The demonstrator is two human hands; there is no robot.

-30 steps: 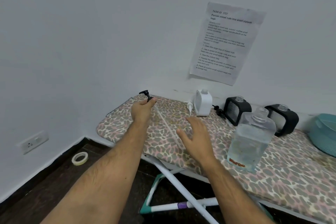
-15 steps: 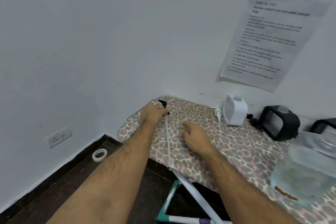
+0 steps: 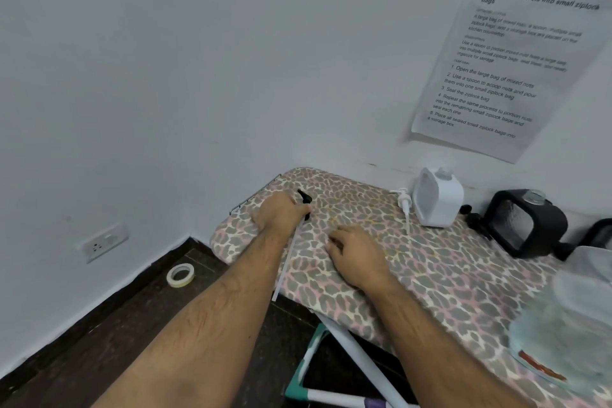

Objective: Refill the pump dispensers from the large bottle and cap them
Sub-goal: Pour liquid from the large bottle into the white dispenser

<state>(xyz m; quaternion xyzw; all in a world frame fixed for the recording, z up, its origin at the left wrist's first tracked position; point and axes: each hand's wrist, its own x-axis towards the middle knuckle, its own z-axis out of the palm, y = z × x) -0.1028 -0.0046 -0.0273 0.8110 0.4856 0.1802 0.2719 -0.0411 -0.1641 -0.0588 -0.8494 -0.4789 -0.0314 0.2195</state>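
My left hand (image 3: 280, 214) grips a black pump head (image 3: 304, 200) at the left end of the ironing board (image 3: 430, 268); its long white tube (image 3: 287, 262) runs back past the board's front edge. My right hand (image 3: 356, 253) rests on the cover beside it, fingers loosely curled, holding nothing. A white pump head (image 3: 404, 200) lies next to an uncapped white dispenser (image 3: 437, 197) by the wall. Right of it stands an uncapped black dispenser (image 3: 525, 223), and part of another (image 3: 599, 233) shows at the edge. The large clear bottle (image 3: 569, 328) with liquid stands blurred at the far right.
A small black cap (image 3: 472, 214) lies between the white and black dispensers. A paper sheet (image 3: 510, 56) hangs on the wall above. On the dark floor left of the board lies a tape roll (image 3: 180, 275), below a wall socket (image 3: 101, 242). The board's legs (image 3: 351, 358) stand underneath.
My view has swung left, pushing the bottle to the right edge. My left hand lowered the black pump head onto the board. My right hand came down to rest on the cover.
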